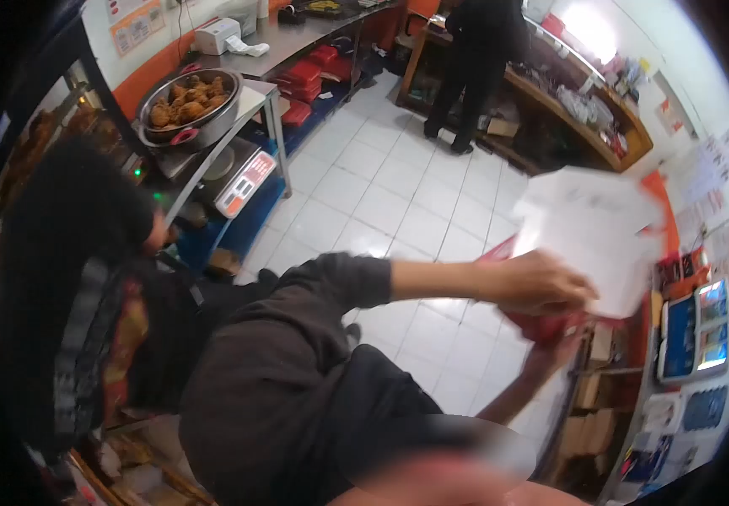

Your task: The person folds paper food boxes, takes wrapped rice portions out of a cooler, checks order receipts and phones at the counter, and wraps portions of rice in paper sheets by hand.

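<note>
A cardboard food box (588,232), white inside and red outside, is held up at the right with its white lid panel raised. The fingers of my left hand (541,285) are pinched at the lower edge of the white panel. Lower down, my right hand (556,350) grips the red part of the same box from beneath. Its fingers are partly hidden by the box and blurred. The inside of the box's base cannot be seen from here.
A co-worker in black headwear (78,253) stands close at the left. Fried chicken fills a metal pot (200,131) above a weighing scale (244,184). A person in black (474,72) stands at the back counter. Shelves (592,434) with cardboard line the right side.
</note>
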`<state>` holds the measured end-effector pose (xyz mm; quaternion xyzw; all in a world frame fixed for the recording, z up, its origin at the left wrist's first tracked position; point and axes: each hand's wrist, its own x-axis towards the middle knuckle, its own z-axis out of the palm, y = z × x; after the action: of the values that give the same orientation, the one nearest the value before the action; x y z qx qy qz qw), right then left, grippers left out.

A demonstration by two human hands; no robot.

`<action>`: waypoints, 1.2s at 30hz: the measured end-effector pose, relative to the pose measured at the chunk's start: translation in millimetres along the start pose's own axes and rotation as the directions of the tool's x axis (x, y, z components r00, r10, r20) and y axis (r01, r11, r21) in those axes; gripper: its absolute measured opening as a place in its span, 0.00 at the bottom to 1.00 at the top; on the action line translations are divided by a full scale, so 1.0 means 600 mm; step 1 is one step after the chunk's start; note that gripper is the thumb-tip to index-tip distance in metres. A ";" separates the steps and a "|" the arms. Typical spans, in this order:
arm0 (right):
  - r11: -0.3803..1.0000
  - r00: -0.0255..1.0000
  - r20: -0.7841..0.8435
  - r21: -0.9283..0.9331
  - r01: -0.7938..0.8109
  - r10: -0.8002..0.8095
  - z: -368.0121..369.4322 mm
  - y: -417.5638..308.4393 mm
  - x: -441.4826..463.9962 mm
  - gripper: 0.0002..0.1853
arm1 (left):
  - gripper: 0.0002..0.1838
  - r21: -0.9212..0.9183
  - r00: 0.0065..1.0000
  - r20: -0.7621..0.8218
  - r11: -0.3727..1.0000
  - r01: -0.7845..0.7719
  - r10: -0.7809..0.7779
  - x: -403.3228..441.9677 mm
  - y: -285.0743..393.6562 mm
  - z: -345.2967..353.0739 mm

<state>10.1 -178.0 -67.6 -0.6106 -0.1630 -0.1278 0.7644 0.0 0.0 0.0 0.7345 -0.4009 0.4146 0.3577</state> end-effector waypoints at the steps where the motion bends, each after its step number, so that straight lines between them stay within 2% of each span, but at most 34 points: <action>1: 0.994 0.994 0.067 0.055 -0.093 0.090 0.008 0.040 0.008 0.29 | 0.10 -0.037 0.996 0.030 0.996 0.080 -0.079 -0.041 -0.045 0.013; 2: 0.974 0.972 0.135 0.093 -0.205 0.191 0.007 0.094 0.010 0.29 | 0.12 -0.080 0.984 0.063 0.982 0.174 -0.169 -0.076 -0.080 0.013; 3: 0.964 0.961 0.131 0.078 -0.255 0.244 0.015 0.141 0.011 0.29 | 0.15 -0.109 0.844 0.341 0.874 0.473 -0.414 -0.092 -0.102 -0.007; 4: 0.951 0.948 0.120 0.070 -0.303 0.293 0.021 0.181 0.015 0.30 | 0.19 -0.051 0.575 0.597 0.689 0.723 -0.559 -0.102 -0.124 -0.027; 6: 0.923 0.908 0.166 -0.078 -0.376 0.384 0.044 0.244 0.031 0.28 | 0.25 -0.193 0.609 0.532 0.616 0.764 -0.589 -0.134 -0.176 -0.025; 7: 0.921 0.897 0.210 -0.121 -0.371 0.389 0.070 0.260 0.052 0.28 | 0.31 -0.195 0.528 0.512 0.507 0.839 -0.677 -0.129 -0.204 -0.027; 8: 0.925 0.873 0.304 -0.122 -0.360 0.380 0.099 0.286 0.069 0.27 | 0.33 -0.118 0.438 0.504 0.442 0.889 -0.745 -0.129 -0.241 -0.035; 10: 0.911 0.827 0.382 -0.168 -0.376 0.412 0.171 0.340 0.111 0.30 | 0.36 0.019 0.232 0.444 0.269 0.963 -0.865 -0.137 -0.311 -0.058; 12: 0.897 0.776 0.455 -0.156 -0.414 0.437 0.250 0.381 0.166 0.28 | 0.40 0.089 0.141 0.350 0.183 0.979 -0.926 -0.156 -0.395 -0.089; 13: 0.901 0.770 0.480 -0.325 -0.288 0.420 0.277 0.421 0.195 0.28 | 0.38 0.142 0.106 0.240 0.143 0.979 -0.965 -0.160 -0.429 -0.109; 14: 0.898 0.757 0.499 -0.345 -0.273 0.421 0.309 0.465 0.217 0.29 | 0.37 0.198 0.068 0.121 0.091 0.976 -0.990 -0.166 -0.459 -0.131; 15: 0.936 0.750 0.574 -0.303 -0.176 0.327 0.358 0.487 0.246 0.29 | 0.34 0.131 0.070 0.032 0.074 0.989 -0.997 -0.177 -0.488 -0.155; 17: 0.947 0.678 0.693 -0.322 -0.015 0.246 0.446 0.526 0.299 0.25 | 0.30 0.027 0.062 -0.167 0.058 0.998 -0.984 -0.207 -0.537 -0.213; 19: 0.947 0.571 0.795 -0.310 0.089 0.206 0.545 0.544 0.342 0.23 | 0.24 -0.310 0.010 -0.418 0.153 0.938 -0.908 -0.251 -0.573 -0.260; 20: 0.950 0.515 0.834 -0.291 0.110 0.196 0.601 0.530 0.362 0.22 | 0.21 -0.444 -0.040 -0.533 0.240 0.863 -0.845 -0.269 -0.584 -0.283; 21: 0.955 0.462 0.868 -0.268 0.130 0.182 0.650 0.532 0.369 0.21 | 0.17 -0.584 -0.189 -0.486 0.156 0.797 -0.854 -0.288 -0.580 -0.318; 24: 0.957 0.299 0.953 -0.043 0.287 -0.047 0.796 0.579 0.392 0.21 | 0.15 -0.528 -0.248 -0.801 0.447 0.722 -0.545 -0.359 -0.600 -0.410; 26: 0.945 0.213 0.966 0.071 0.320 -0.145 0.905 0.619 0.374 0.19 | 0.15 -0.484 -0.310 -0.860 0.451 0.750 -0.406 -0.387 -0.576 -0.494; 27: 0.923 0.171 0.964 0.131 0.361 -0.203 0.966 0.641 0.371 0.18 | 0.14 -0.426 -0.314 -0.893 0.381 0.821 -0.322 -0.392 -0.563 -0.535; 29: 0.892 0.121 0.954 0.205 0.402 -0.273 1.094 0.656 0.345 0.17 | 0.14 -0.238 -0.202 -0.969 0.317 0.918 -0.142 -0.401 -0.546 -0.600; 32: 0.792 -0.026 0.883 0.433 0.431 -0.469 1.295 0.658 0.312 0.18 | 0.11 -0.065 -0.056 -0.996 0.154 0.986 -0.065 -0.357 -0.521 -0.699; 33: 0.774 -0.079 0.864 0.483 0.409 -0.498 1.364 0.667 0.289 0.19 | 0.09 0.056 0.059 -0.998 0.063 0.996 -0.037 -0.355 -0.516 -0.736; 36: 0.682 -0.343 0.849 0.528 0.507 -0.402 1.566 0.681 0.220 0.18 | 0.08 0.338 0.338 -0.941 -0.148 0.929 -0.023 -0.380 -0.527 -0.841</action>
<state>204.6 829.1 -189.4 -0.4041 -0.8789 0.0550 0.2474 41.0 633.0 -63.1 0.6405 0.4953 0.5825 0.0716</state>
